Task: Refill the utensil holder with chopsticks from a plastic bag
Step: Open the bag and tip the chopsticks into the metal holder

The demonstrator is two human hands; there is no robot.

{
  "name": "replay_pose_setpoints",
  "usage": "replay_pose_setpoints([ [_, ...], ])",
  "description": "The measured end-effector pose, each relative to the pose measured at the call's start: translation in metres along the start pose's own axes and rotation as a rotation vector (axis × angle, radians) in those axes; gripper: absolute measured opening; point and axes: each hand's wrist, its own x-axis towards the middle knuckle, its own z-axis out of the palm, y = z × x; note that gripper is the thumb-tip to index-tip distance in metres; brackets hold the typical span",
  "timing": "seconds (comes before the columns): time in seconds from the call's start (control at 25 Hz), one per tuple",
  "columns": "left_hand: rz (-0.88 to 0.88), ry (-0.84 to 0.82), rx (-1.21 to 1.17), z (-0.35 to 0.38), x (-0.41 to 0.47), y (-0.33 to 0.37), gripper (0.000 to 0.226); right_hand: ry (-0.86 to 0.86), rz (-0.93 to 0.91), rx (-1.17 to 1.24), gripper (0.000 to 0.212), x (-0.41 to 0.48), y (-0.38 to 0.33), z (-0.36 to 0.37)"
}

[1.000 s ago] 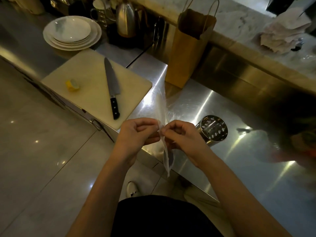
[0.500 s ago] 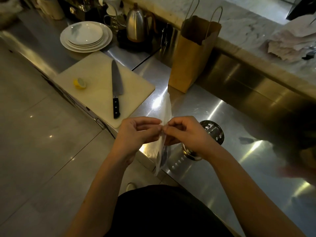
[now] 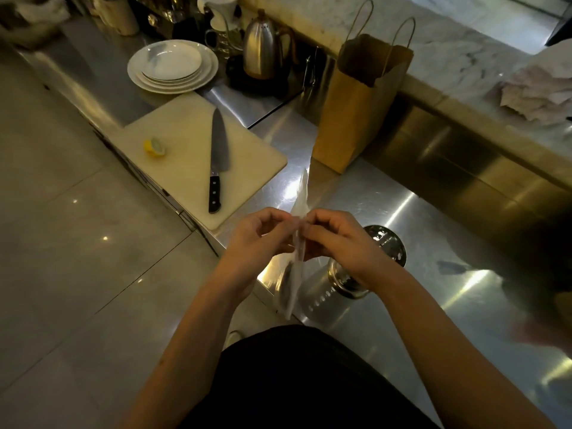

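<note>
The plastic bag (image 3: 292,281) is pinched in both grips, left hand (image 3: 257,243) and right hand (image 3: 343,244), long axis near upright. The utensil holder (image 3: 388,252) is noted on the table (image 3: 433,209), under the nearer right hand.

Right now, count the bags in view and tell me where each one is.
2. A brown paper bag stands on the steel counter; a clear plastic bag is pinched between the left hand and right hand. Others may be hidden.

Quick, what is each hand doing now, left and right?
Left hand: pinches the plastic bag.
Right hand: pinches the same bag.
</note>
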Motion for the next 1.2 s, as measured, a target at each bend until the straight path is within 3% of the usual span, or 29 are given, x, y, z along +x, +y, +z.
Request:
replay_pose_setpoints([
  [0.08, 0.065, -0.022, 0.094, 0.006, -0.002, -0.002, 0.034, -0.032, -0.028, -0.033, 0.021, 0.000, 0.001, 0.001],
  [0.24, 0.212, -0.021, 0.232, 0.013, -0.006, 0.000, 0.035, -0.071, -0.027, 0.096, 0.019, -0.001, 0.002, 0.001],
  [0.48, 0.278, 0.043, 0.038, 0.024, -0.010, 0.004, 0.036, -0.129, -0.021, 0.342, 0.018, 0.002, 0.001, 0.009],
  [0.72, 0.307, 0.048, -0.047, 0.029, -0.010, 0.004, 0.034, -0.133, -0.046, 0.435, 0.021, 0.001, -0.001, 0.009],
  [0.96, 0.283, 0.026, 0.081, 0.021, -0.005, 0.006, 0.032, -0.020, -0.088, 0.179, 0.021, -0.001, -0.008, 0.007],
  [1.2, 0.192, -0.052, 0.179, 0.010, -0.004, 0.015, 0.012, 0.068, -0.063, 0.034, 0.021, -0.007, -0.016, -0.005],
])
